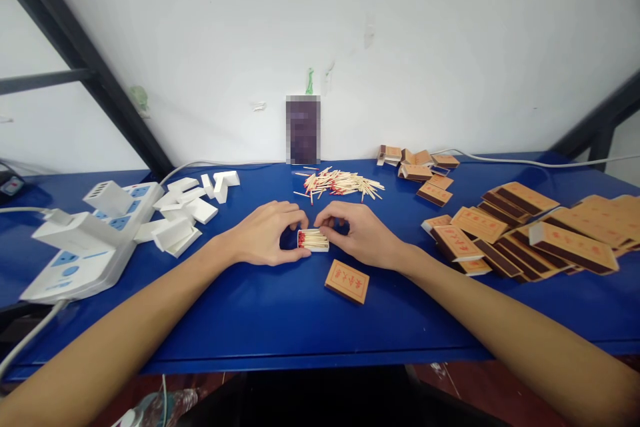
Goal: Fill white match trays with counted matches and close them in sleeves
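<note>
A small white matchbox tray (313,249) full of red-tipped matches (313,239) lies on the blue table in front of me. My left hand (267,233) grips its left end, with the thumb at the near corner and the fingers at the far side. Over the right end, my right hand (360,232) has its thumb and fingertips drawn together against the matches; what lies between them is hidden. Just nearer to me, below the right hand, rests an orange-brown matchbox sleeve (347,281). Beyond both hands spreads a loose pile of matches (343,183).
White empty trays (183,210) lie left, beside a white power strip (95,260) with plugs and cables. Many matchbox sleeves (480,223) are heaped on the right, and several more (420,163) lie at the back. A blurred dark panel (303,130) stands against the wall.
</note>
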A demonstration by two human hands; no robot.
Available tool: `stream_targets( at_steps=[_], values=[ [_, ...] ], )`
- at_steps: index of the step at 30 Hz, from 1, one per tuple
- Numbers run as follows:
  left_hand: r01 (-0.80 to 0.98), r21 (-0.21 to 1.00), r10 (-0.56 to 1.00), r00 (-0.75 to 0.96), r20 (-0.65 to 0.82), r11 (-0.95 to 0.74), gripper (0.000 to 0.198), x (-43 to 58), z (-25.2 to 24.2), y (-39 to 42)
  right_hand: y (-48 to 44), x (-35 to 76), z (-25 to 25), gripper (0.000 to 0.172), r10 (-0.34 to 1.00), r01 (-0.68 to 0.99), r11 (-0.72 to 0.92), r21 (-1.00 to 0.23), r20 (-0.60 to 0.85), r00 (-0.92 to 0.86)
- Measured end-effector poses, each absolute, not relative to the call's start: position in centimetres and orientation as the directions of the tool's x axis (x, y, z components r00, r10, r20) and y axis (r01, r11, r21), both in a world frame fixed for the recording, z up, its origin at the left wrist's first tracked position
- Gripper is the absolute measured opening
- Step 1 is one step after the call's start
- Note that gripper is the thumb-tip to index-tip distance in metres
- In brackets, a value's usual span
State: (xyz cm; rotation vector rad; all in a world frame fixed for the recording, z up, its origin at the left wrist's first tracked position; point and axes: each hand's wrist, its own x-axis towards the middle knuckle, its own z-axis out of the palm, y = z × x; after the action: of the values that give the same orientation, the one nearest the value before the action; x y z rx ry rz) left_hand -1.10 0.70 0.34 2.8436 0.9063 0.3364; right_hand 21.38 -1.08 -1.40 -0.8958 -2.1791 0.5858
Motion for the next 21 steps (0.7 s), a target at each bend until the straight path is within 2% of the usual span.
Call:
stream_targets(
  at_steps=[13, 21],
  values=[
    [0.547, 0.212, 0.580, 0.800, 0.153, -0.810, 0.040, -0.98, 0.39, 0.58, -0.65, 21.27, -1.62, 0.011, 0.812, 0.341, 0.498, -0.798, 0.291, -0.506],
    [0.546, 0.216, 0.581, 0.799, 0.155, -0.809, 0.041, -1.05, 0.38, 0.61, -0.28, 21.44, -1.37, 0.015, 0.801, 0.319, 0.448, -0.835, 0.217, -0.557]
  ],
)
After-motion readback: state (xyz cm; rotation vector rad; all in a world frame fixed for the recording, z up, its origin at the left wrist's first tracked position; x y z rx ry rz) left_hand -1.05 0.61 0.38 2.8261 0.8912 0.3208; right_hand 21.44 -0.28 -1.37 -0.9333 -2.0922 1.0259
